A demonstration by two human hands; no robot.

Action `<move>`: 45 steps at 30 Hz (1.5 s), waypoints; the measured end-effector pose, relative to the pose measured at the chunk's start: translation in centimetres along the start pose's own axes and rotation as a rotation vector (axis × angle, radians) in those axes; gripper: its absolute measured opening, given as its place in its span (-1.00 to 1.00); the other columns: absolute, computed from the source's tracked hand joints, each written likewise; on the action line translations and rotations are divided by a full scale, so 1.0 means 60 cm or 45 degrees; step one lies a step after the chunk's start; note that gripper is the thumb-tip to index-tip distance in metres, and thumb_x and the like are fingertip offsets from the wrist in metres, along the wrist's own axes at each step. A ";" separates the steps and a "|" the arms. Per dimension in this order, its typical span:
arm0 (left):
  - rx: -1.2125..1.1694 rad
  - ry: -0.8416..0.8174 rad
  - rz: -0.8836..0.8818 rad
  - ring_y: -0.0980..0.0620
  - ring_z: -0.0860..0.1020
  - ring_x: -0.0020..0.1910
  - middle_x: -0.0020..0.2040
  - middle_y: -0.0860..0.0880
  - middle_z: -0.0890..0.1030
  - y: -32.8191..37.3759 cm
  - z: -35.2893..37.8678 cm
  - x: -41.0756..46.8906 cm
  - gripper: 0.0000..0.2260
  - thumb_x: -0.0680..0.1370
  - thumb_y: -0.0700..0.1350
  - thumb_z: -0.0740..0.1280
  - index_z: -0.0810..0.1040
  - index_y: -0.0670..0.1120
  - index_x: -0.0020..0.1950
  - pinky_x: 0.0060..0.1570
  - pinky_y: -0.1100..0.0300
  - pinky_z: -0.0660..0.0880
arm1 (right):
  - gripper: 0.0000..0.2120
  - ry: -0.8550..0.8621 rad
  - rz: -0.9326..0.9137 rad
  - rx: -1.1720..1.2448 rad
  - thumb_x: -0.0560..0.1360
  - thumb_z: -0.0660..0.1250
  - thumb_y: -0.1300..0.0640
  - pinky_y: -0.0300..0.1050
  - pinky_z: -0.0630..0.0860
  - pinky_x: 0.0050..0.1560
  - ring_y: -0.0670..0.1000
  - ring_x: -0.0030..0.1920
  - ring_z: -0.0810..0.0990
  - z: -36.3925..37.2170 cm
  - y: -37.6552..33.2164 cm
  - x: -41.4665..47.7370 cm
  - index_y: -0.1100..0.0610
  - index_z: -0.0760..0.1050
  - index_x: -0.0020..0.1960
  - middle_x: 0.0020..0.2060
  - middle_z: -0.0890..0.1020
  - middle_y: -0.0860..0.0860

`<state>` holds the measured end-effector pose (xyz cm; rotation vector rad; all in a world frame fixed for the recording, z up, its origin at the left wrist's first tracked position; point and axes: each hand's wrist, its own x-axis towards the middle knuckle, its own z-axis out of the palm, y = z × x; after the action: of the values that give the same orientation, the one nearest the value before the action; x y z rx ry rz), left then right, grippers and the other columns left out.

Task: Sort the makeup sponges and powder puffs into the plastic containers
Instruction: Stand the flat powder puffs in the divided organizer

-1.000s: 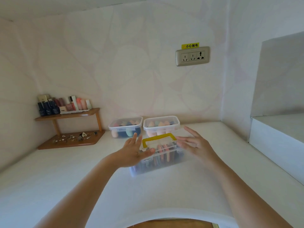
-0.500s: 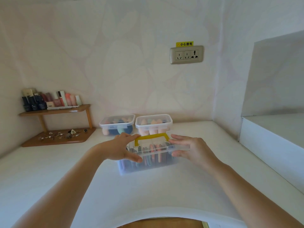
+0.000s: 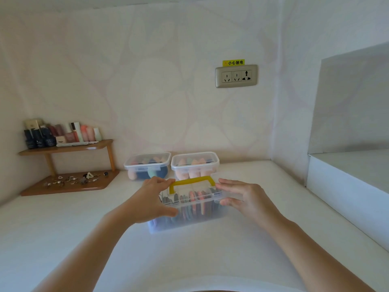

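A: Left hand (image 3: 151, 200), right hand (image 3: 245, 199)?
B: Each clasps one end of the yellow-handled container (image 3: 189, 218), fingers over the lid, puffs (image 3: 202, 205) upright inside.
A: Where?
B: On the bench (image 3: 189, 256), just before two lidded containers (image 3: 147, 165) (image 3: 194, 165).

A clear rectangular plastic container with a yellow handle (image 3: 189, 216) was observed on the white tabletop (image 3: 63, 228). It was gripped at one end by the left hand (image 3: 151, 199) and at the other by the right hand (image 3: 242, 197). Flat coloured powder puffs (image 3: 192, 204) were seen standing on edge inside. Behind it, against the wall, a left lidded clear tub (image 3: 147, 165) and a right lidded clear tub (image 3: 194, 163) were noted side by side, each holding rounded sponges. A two-tier wooden shelf (image 3: 69, 147) bearing cosmetic bottles (image 3: 63, 133) was recorded at far left.
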<state>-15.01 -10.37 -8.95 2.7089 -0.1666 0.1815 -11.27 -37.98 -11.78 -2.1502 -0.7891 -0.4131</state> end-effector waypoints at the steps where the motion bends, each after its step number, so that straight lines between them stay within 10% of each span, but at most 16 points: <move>1: -0.008 0.017 0.001 0.06 0.39 0.14 0.22 0.10 0.33 0.000 0.002 -0.001 -0.26 0.35 0.13 0.48 0.23 0.14 0.45 0.20 0.11 0.49 | -0.55 -0.021 -0.027 -0.076 0.45 0.44 0.04 -0.19 0.22 0.45 -0.30 0.34 0.35 0.000 -0.002 -0.001 -0.12 0.47 0.32 0.29 0.38 -0.32; 6: -0.080 0.085 0.096 0.05 0.40 0.18 0.27 0.12 0.30 0.032 0.019 -0.004 -0.29 0.35 0.13 0.48 0.25 0.13 0.42 0.22 0.13 0.46 | -0.14 0.000 -0.040 -0.923 0.32 0.00 -0.50 0.24 -0.10 0.44 0.28 0.50 0.10 0.025 -0.019 -0.007 -0.14 0.06 0.52 0.52 0.18 0.04; 11: -0.332 -0.004 0.305 0.13 0.43 0.19 0.38 0.08 0.34 0.094 0.056 0.043 -0.38 0.37 0.08 0.49 0.31 0.15 0.36 0.09 0.40 0.42 | -0.33 0.100 -0.559 -0.915 0.33 0.43 -0.18 0.03 0.07 0.43 0.05 0.31 0.35 0.059 -0.017 -0.001 -0.04 0.30 0.36 0.25 0.50 0.03; 17: -0.203 0.306 0.140 -0.02 0.24 0.44 0.51 0.03 0.16 0.048 0.072 0.101 -0.32 0.37 0.25 0.37 0.23 0.13 0.43 0.39 0.04 0.27 | -0.19 0.214 -0.114 -0.955 0.19 0.59 0.15 0.15 0.15 0.33 0.21 0.26 0.39 0.035 0.077 0.020 -0.08 0.30 0.35 0.21 0.53 0.11; 24: -0.127 0.311 -0.093 -0.08 0.20 0.46 0.54 -0.06 0.01 -0.035 0.104 0.116 -0.37 0.52 0.09 0.29 0.04 0.17 0.51 0.38 0.06 0.20 | -0.37 0.342 0.362 -0.968 0.51 0.24 0.33 0.27 0.16 0.38 0.23 0.51 0.10 0.002 0.138 0.042 -0.11 0.24 0.47 0.48 0.24 0.12; 37: 0.127 0.075 0.025 0.00 0.15 0.49 0.54 0.04 0.10 -0.046 0.104 0.172 -0.43 0.59 0.11 0.12 -0.04 0.08 0.53 0.42 0.14 0.10 | -0.40 0.431 0.362 -0.984 0.52 0.32 0.19 0.24 0.31 0.31 0.35 0.46 0.19 0.029 0.206 0.137 -0.05 0.22 0.50 0.45 0.29 0.25; 45: 0.179 -0.013 0.089 0.01 0.04 0.51 0.54 0.04 0.08 -0.022 0.112 0.197 -0.48 0.61 0.12 0.07 0.00 0.10 0.53 0.45 0.10 0.01 | -0.30 0.414 0.397 -0.967 0.60 0.11 0.30 0.04 0.23 0.41 0.26 0.53 -0.06 0.053 0.235 0.190 -0.13 -0.20 0.51 0.55 -0.01 0.16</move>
<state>-2.52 -13.00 -13.73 2.8457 -0.2610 0.2071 6.66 -37.92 -15.88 -2.7289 -0.0917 -0.9805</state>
